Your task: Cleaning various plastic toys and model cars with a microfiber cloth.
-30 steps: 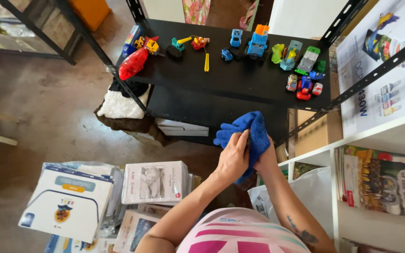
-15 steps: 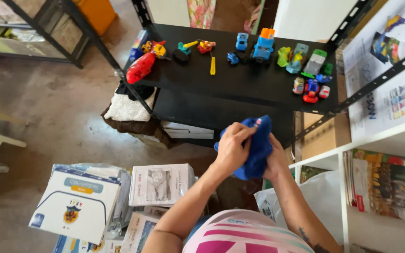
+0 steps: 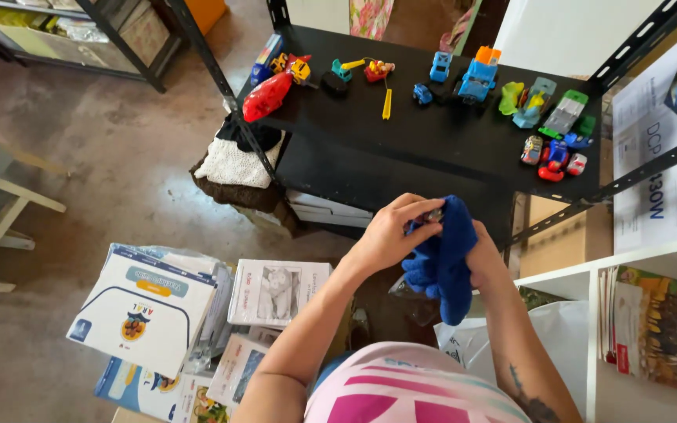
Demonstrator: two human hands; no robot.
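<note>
A fuzzy, bright blue cloth (image 3: 442,262), bunched and hanging in thick folds, is gripped in front of a black shelf (image 3: 401,133) of small toys (image 3: 476,78); the left hand (image 3: 389,231) pinches its upper edge, the right hand (image 3: 483,254) clasps its side.

Toy cars (image 3: 552,152) on black shelf (image 3: 432,133)

Storeroom corner with bare concrete floor, daylit.
A black metal rack shelf (image 3: 401,133) stands at twelve o'clock; a white shelving unit (image 3: 589,329) sits at four o'clock, a white wooden stool leg (image 3: 9,223) at nine o'clock.
</note>
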